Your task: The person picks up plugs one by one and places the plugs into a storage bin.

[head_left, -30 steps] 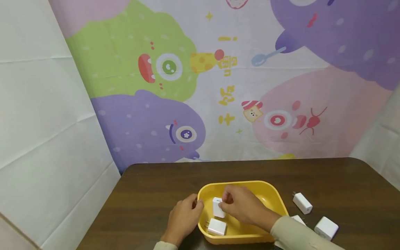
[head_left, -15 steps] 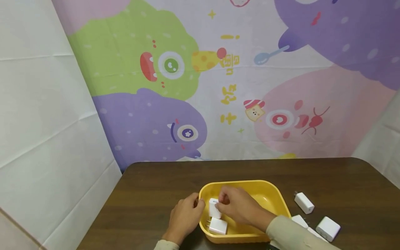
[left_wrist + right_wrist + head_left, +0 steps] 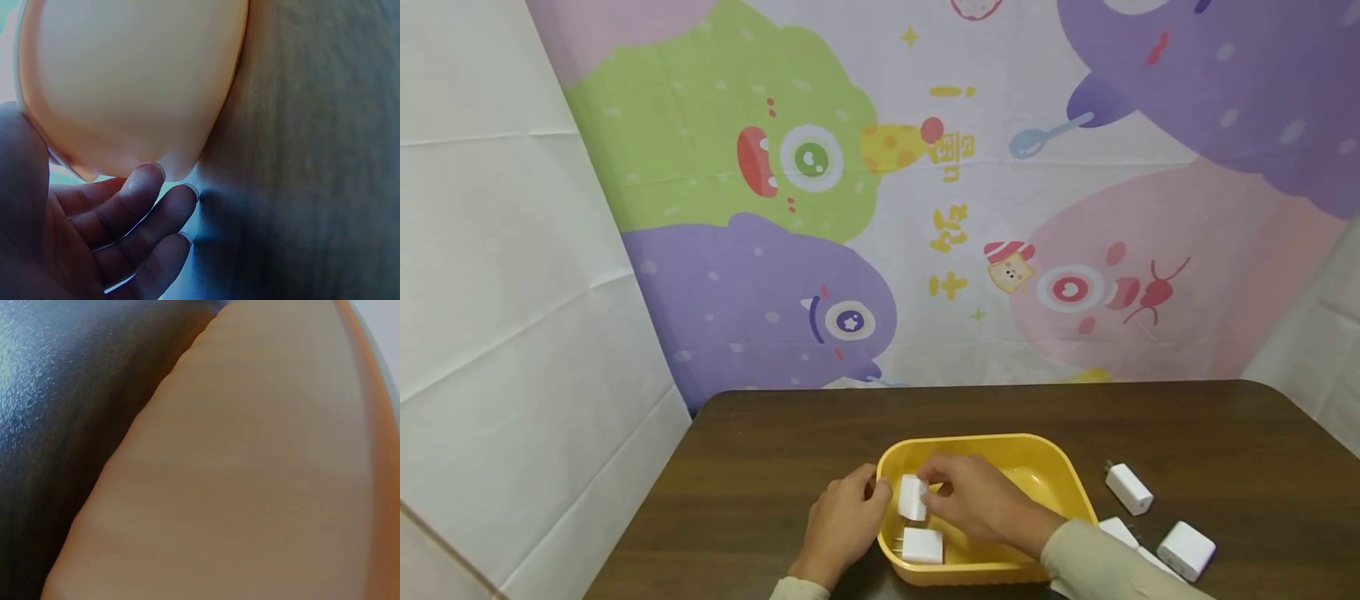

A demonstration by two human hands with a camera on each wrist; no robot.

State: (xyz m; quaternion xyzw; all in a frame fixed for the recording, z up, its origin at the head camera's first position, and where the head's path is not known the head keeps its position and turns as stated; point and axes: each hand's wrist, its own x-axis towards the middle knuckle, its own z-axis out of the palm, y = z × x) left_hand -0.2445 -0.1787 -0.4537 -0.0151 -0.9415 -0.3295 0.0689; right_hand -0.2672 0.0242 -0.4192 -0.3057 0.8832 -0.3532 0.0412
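Head: pinching a white wall charger with right hand, inside left end of yellow plastic bin. Probably light, stiff, kinda slick; grab flat sides. Left wrist: gripping that bin with left hand. Right wrist: can't see fingers.

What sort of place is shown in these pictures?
Probably a small, curtained-off tabletop booth: a cartoon-monster backdrop hangs behind a dark wood-grain table, and plain white sheets close in both sides.
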